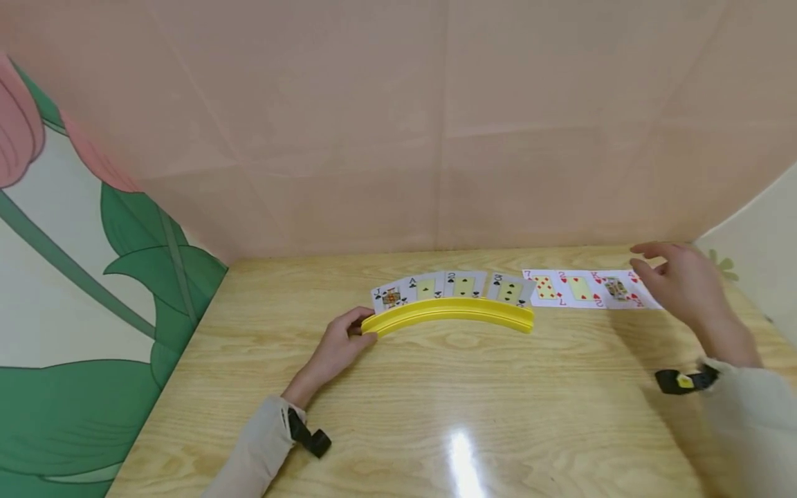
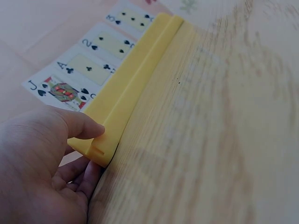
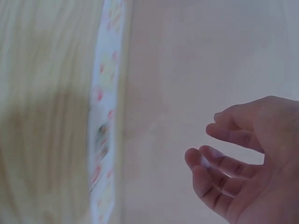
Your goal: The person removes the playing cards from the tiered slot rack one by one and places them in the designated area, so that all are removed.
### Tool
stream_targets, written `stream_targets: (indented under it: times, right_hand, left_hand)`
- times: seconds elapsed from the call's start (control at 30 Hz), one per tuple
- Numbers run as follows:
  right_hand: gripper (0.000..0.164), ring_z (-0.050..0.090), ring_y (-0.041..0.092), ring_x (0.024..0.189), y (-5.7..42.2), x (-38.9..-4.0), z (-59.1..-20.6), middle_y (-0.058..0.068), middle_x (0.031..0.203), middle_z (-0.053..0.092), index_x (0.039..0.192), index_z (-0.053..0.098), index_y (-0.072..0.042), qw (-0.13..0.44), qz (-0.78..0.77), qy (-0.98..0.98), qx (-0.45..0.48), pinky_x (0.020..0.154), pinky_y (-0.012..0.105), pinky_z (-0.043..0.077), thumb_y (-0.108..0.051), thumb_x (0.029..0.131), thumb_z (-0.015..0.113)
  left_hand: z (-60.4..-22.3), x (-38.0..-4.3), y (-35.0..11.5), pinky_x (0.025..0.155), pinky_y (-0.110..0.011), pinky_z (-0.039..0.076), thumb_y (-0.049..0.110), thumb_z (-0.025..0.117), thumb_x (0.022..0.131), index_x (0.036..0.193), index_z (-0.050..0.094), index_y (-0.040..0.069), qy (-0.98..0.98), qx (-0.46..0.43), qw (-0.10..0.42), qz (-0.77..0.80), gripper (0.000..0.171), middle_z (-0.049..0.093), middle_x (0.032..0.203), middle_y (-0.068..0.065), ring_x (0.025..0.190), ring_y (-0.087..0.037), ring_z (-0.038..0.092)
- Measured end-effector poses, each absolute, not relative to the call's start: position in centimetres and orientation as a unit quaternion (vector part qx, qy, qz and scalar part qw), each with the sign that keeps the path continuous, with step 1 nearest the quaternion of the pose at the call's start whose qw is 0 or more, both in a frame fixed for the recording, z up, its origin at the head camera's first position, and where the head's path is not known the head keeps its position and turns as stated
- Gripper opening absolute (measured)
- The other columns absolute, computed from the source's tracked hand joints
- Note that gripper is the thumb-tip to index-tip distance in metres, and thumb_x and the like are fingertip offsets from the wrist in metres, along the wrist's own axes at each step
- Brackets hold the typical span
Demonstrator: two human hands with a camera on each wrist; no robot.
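My left hand (image 1: pixel 336 349) grips the left end of a curved yellow card holder (image 1: pixel 448 308) on the table. In the left wrist view, its thumb presses the top while other fingers curl beneath the end. Standing in the slot are a jack of spades (image 2: pixel 63 91), an ace of clubs (image 2: pixel 88 69), a two of spades (image 2: pixel 110 43) and another spade card (image 1: pixel 510 289). My right hand (image 1: pixel 691 287) is raised over the right end of a row of red playing cards, its fingers loosely bent with nothing between them. It partly hides the last card.
Lying face up right of the holder are a seven of diamonds (image 1: pixel 544 287), a two of hearts (image 1: pixel 579 288) and a red face card (image 1: pixel 616 288). A pinkish cloth wall (image 1: pixel 373 138) rises behind the wooden table (image 1: pixel 398 401). Painted leaves (image 1: pixel 143 242) cover the left wall.
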State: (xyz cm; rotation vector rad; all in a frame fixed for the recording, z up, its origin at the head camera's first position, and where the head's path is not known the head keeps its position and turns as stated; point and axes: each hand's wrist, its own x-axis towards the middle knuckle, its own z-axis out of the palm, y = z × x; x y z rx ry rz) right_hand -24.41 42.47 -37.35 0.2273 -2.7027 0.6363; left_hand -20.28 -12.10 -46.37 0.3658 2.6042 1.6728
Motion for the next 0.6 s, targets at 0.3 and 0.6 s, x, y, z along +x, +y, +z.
stream_targets:
  times: [0.3,0.6]
  right_hand:
    - [0.029,0.044,-0.013,0.072,37.1,-23.0,-35.2,0.024,0.111,0.063,0.12,0.067,0.001,0.24,0.229,-0.931,0.149,0.053,0.012,0.037,-0.014,0.095,0.063]
    - [0.025,0.058,0.016,0.069,32.8,-21.9,-34.6,0.02,0.11,0.062,0.116,0.069,-0.002,0.243,0.214,-0.928,0.186,0.055,0.022,0.044,-0.011,0.093,0.066]
  left_hand:
    - [-45.4,-20.0,-11.1,0.087,-0.041,0.051,0.0,0.069,0.09,0.124,0.064,0.001,0.84,0.095,0.005,0.534,0.035,0.066,0.115,-0.012,0.099,-0.024,0.061]
    - [-46.2,-20.5,-11.3,0.084,-0.034,0.051,0.005,0.071,0.091,0.124,0.066,0.007,0.841,0.104,0.008,0.53,0.034,0.067,0.115,-0.006,0.097,-0.017,0.061]
